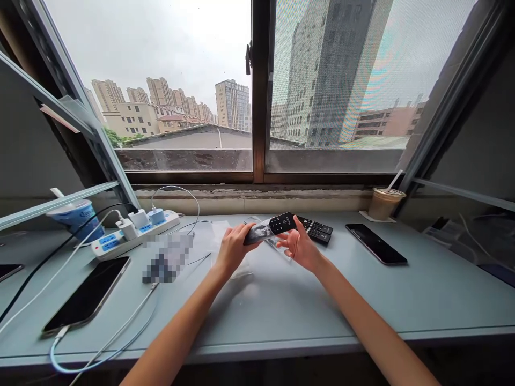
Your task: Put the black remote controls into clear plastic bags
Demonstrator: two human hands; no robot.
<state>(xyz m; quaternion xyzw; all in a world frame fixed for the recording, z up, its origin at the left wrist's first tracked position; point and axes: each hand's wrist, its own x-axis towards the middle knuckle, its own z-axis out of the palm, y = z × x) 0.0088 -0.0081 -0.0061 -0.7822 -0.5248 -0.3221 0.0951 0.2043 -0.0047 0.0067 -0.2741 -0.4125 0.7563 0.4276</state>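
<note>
A black remote control (281, 223) is held above the middle of the table, tilted, with clear plastic wrap round its left part. My left hand (233, 247) grips the wrapped end. At the remote's right end is my right hand (300, 247), its thumb against the edge and its other fingers apart and partly curled below. Behind my right hand, more black remotes (319, 229) lie on the table, partly hidden. Clear plastic pieces (241, 268) lie on the table beneath and beside my left hand.
On the grey table (298, 316), a phone (376, 244) and an iced drink (386, 203) stand right. A power strip (132, 236) with chargers, a blue cup (80, 220), a charging phone (88, 295), cables and a blurred item (169, 260) are left. Metal frames flank the window.
</note>
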